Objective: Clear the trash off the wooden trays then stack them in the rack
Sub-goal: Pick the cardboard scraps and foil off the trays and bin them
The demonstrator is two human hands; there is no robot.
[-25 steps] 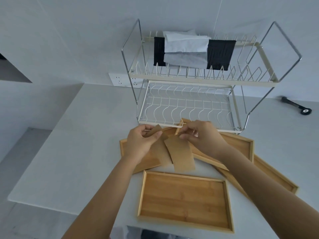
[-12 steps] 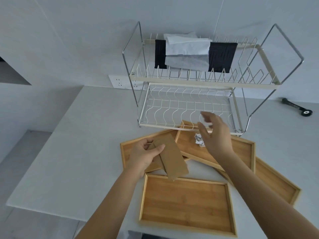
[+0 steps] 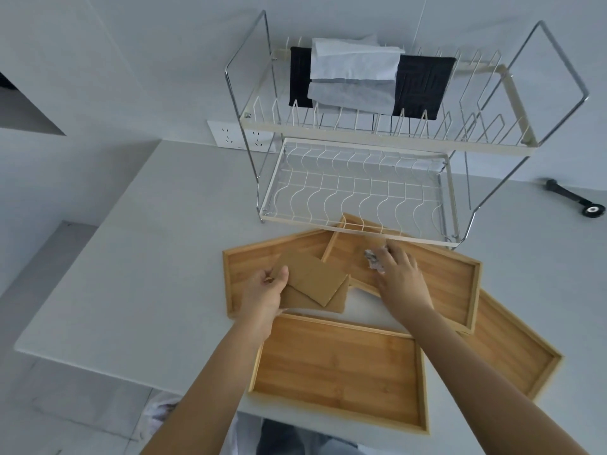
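Note:
Several wooden trays lie on the white counter before a two-tier wire rack (image 3: 361, 192). My left hand (image 3: 266, 290) grips two brown cardboard pieces (image 3: 315, 284) over the left tray (image 3: 243, 261). My right hand (image 3: 400, 277) reaches into the upper middle tray (image 3: 450, 280), fingers on a small crumpled foil scrap (image 3: 372, 259); whether it is gripped is unclear. The nearest tray (image 3: 338, 369) holds nothing. A further tray (image 3: 519, 353) lies at the right, partly under the middle one.
A black cloth (image 3: 423, 83) and white paper sheets (image 3: 354, 70) hang on the rack's upper tier. A black tool (image 3: 574, 198) lies at the far right. A wall socket (image 3: 230, 136) sits behind the rack. The counter edge runs along the left and near side.
My right hand let go of the cardboard, swung right and came down onto the foil scrap in the middle tray. My left hand lowered the cardboard pieces over the left tray.

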